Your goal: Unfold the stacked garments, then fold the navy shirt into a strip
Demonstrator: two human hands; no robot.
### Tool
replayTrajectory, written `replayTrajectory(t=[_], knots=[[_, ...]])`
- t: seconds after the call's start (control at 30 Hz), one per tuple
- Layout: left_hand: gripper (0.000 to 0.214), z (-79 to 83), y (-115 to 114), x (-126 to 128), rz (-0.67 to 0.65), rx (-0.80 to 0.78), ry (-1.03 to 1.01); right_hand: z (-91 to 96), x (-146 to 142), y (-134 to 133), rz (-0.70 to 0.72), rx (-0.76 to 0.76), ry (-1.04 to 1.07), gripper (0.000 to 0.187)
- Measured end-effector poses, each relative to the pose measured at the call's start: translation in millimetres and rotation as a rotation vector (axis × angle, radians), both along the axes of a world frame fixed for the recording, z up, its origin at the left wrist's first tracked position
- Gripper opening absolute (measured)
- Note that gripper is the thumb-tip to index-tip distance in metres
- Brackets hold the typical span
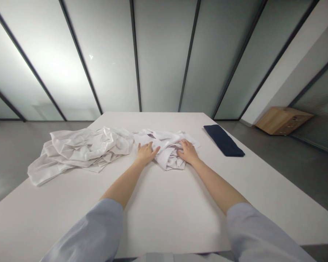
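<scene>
A crumpled white garment (pixel 168 154) lies in a loose heap on the white table (pixel 169 211), straight in front of me. On its left side rests my left hand (pixel 147 152), fingers spread over the cloth. My right hand (pixel 189 152) touches the right side, its fingers apart and partly sunk into the folds. The exact kind of garment cannot be made out in the bunched fabric. Beside it on the left is a larger rumpled pile of white cloth (pixel 90 145), close to or touching the garment.
A folded dark navy cloth (pixel 224 141) lies flat near the table's right edge. The white pile hangs over the left edge. Frosted glass panels (pixel 164 54) stand beyond the table, and a wooden cabinet (pixel 282 120) is on the floor at the far right.
</scene>
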State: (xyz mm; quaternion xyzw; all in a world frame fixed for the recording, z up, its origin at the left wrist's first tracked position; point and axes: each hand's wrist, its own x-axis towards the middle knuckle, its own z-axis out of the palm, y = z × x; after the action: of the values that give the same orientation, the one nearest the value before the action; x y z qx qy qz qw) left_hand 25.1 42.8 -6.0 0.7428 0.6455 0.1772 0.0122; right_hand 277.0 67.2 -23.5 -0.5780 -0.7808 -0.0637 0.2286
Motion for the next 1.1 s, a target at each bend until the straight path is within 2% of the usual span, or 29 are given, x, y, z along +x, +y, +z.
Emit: replayTrajectory(t=[0.07, 0.13, 0.2, 0.27, 0.37, 0.43, 0.6, 0.7, 0.83, 0.93, 1.1], knots=[[0.075, -4.3, 1.2, 0.2, -0.003, -0.013, 0.01, -1.0, 3.2, 0.6, -0.046, -0.08, -0.036, 0.046], [0.082, -6.0, 2.2, -0.2, 0.021, 0.007, 0.035, 2.3, 4.7, -0.1, -0.078, -0.133, -0.084, 0.035], [0.072, -3.8, 2.2, -1.1, 0.054, 0.091, 0.052, 8.3, 4.7, -1.4, -0.107, -0.147, -0.122, 0.028], [0.053, 1.6, 1.1, -1.7, 0.072, 0.185, 0.05, 14.5, 4.0, -2.7, -0.124, -0.151, -0.125, 0.027], [0.027, 9.3, -1.8, -0.7, 0.034, 0.196, 0.017, 19.3, 2.3, -4.6, -0.119, -0.174, -0.069, 0.029], [0.03, 10.0, -3.5, 1.0, -0.042, 0.129, 0.004, 18.6, 1.1, -5.6, -0.053, -0.22, -0.006, 0.03], [0.061, 0.0, -4.0, 2.2, -0.213, 0.042, 0.035, 9.3, -1.0, -4.0, 0.288, -0.35, 0.252, 0.035], [0.052, -1.3, -2.1, -0.2, -0.234, 0.02, 0.034, 4.6, -1.5, 0.4, 0.373, -0.339, 0.317, 0.04], [0.035, 4.5, -0.1, -3.0, -0.281, -0.028, -0.01, -1.3, -2.1, 6.6, 0.339, -0.225, 0.312, 0.042], [0.036, 7.1, 1.4, -3.0, -0.312, -0.04, -0.036, -6.3, -2.1, 8.7, 0.312, -0.241, 0.286, 0.043], [0.036, 5.9, 3.9, -2.0, -0.269, -0.067, -0.106, -7.7, -0.3, 8.5, 0.182, -0.284, 0.278, 0.048]])
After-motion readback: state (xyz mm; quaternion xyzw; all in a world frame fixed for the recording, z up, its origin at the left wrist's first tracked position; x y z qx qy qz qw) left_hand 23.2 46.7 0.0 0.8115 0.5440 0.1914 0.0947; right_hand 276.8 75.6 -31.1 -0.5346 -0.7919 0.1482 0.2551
